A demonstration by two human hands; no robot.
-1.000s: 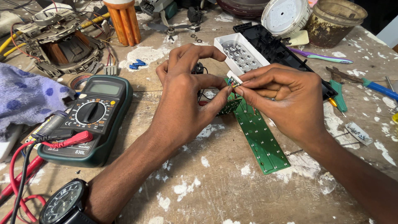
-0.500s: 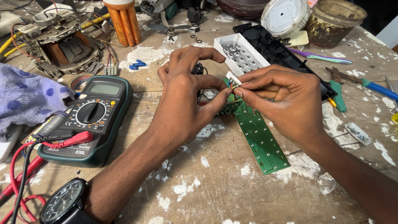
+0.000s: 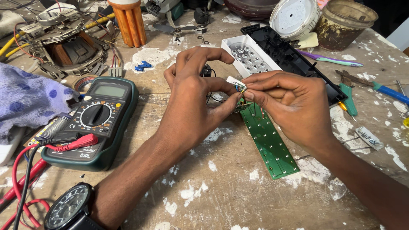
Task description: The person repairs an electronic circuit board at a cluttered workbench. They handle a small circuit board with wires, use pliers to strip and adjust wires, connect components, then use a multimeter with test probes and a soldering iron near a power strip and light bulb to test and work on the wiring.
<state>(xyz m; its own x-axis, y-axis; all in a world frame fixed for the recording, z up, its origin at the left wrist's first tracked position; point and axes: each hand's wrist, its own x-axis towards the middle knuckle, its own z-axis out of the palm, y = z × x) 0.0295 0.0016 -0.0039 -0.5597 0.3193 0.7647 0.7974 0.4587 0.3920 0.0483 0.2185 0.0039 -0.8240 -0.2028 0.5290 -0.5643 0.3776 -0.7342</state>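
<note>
Both hands working a small connector over the bench.
Your left hand (image 3: 194,104) and right hand (image 3: 294,106) are pinching the white connector (image 3: 237,84) (fingertips clamped together) above the green circuit board (image 3: 268,142).

Both forearms are bare, with no sleeves in view, reaching in from the bottom of the frame. The left hand (image 3: 191,102) and the right hand (image 3: 294,106) wear no gloves and no rings that can be seen; the fingernails are short. On the left wrist, at the lower left of the frame, sits a wristwatch (image 3: 68,206) with a round dark dial, pale markers and a black case and strap.
</note>
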